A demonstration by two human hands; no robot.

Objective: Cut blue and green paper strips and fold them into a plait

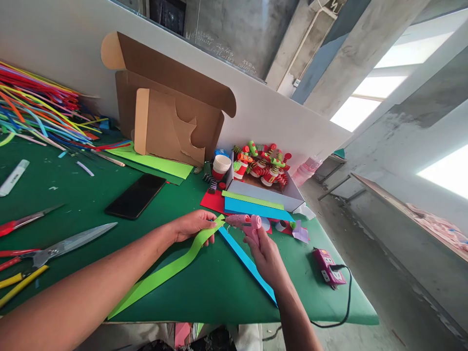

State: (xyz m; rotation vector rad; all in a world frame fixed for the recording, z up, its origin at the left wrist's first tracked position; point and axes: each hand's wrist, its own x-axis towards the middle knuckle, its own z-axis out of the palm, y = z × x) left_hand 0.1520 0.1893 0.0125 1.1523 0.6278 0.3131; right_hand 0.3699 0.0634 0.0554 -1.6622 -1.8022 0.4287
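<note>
My left hand point(192, 225) pinches the far end of a long light-green paper strip point(164, 274) that curves back across the green table toward me. My right hand point(266, 258) grips a pink glue gun point(245, 223), its nozzle pointing left at the strip's end, just beside my left fingertips. A blue paper strip point(248, 263) lies on the table under my right hand, crossing the green strip's end.
Large scissors point(69, 243) and a black phone point(136, 196) lie to the left. A cardboard box point(168, 112), paper cups point(221, 166), a tray of finished crafts point(265, 168), coloured sheets point(252, 207) and pipe cleaners point(36, 114) sit behind. A pink plug block point(328, 265) rests near the right edge.
</note>
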